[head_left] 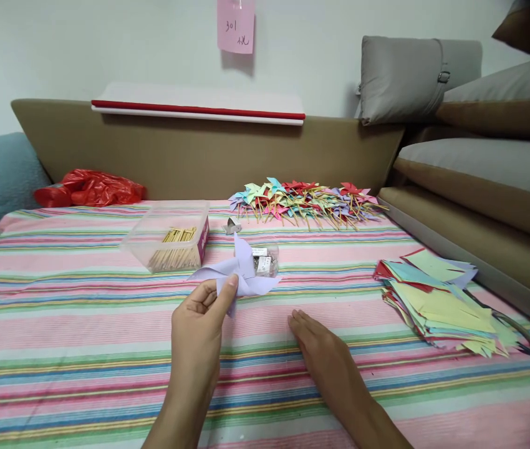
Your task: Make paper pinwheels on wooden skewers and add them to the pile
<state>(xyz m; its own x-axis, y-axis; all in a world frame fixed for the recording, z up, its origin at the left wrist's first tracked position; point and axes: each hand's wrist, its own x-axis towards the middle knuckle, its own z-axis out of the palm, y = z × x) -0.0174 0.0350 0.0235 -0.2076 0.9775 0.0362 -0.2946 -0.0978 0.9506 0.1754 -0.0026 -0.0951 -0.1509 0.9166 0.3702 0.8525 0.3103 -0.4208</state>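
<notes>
A lavender paper pinwheel with folded blades is pinched between the thumb and fingers of my left hand, held above the striped cloth. No stick shows on it. My right hand is low over the cloth, to the right of the pinwheel and apart from it. Its fingers are stretched out side by side, with the thumb hidden. Just behind the pinwheel stands a small clear container of small metal pieces with white labels, partly covered by the paper.
A clear plastic box holds wooden sticks. Near it lies a small silvery piece. Finished pinwheels are heaped at the back. Cut paper sheets and scissors lie right, beside stacked cushions. A red plastic bag lies back left.
</notes>
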